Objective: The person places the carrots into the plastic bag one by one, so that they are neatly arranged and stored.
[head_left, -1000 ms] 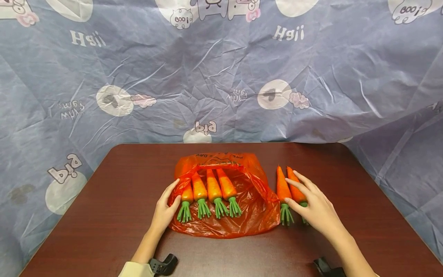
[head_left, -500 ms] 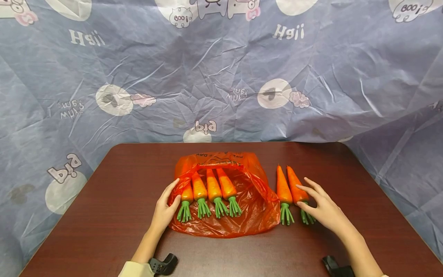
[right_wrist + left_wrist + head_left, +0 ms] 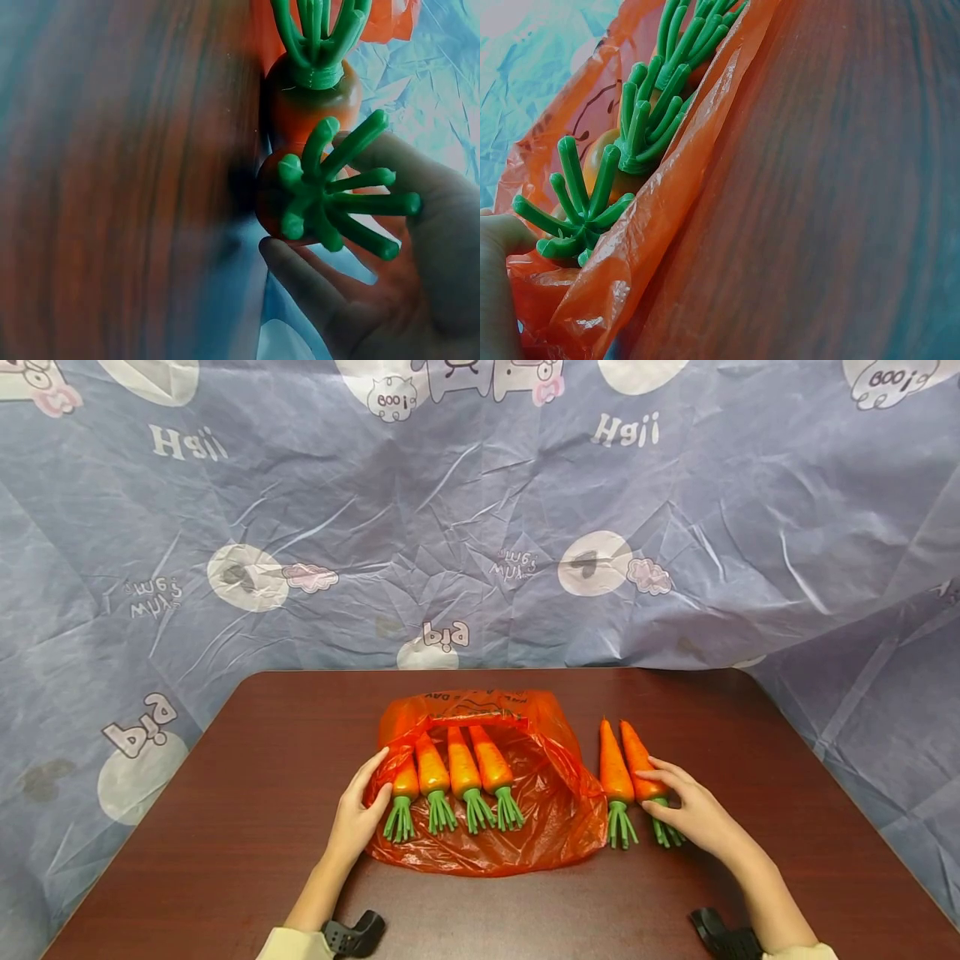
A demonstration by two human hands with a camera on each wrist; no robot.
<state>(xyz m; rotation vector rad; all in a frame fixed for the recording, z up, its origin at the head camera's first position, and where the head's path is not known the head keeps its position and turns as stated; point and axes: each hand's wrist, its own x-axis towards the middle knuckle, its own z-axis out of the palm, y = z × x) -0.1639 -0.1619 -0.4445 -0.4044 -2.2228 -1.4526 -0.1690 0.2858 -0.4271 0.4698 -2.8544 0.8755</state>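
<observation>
A translucent red plastic bag (image 3: 555, 852) lies with its mouth towards me. Several orange carrots (image 3: 463, 760) with green stalks rest side by side in it. My left hand (image 3: 358, 818) holds the left edge of the bag's mouth, beside the leftmost carrot (image 3: 406, 779). To the right of the bag are two loose carrots. Thumb and fingers of my right hand (image 3: 693, 810) stand around the outer carrot (image 3: 270, 199), on its two sides near the stalk end. The inner loose carrot (image 3: 615, 768) lies beside it, close to the bag's right edge.
The dark brown wooden table (image 3: 225, 827) has rounded far corners. Behind it hangs a wrinkled blue-grey cloth (image 3: 480, 527) with printed cartoons. A black wrist device (image 3: 354, 935) is strapped on my left wrist, and another (image 3: 722, 935) on my right.
My right hand first drew back to the right from over the loose carrots, then came in around the outer one, which shifted slightly left. My left hand stayed at the bag.
</observation>
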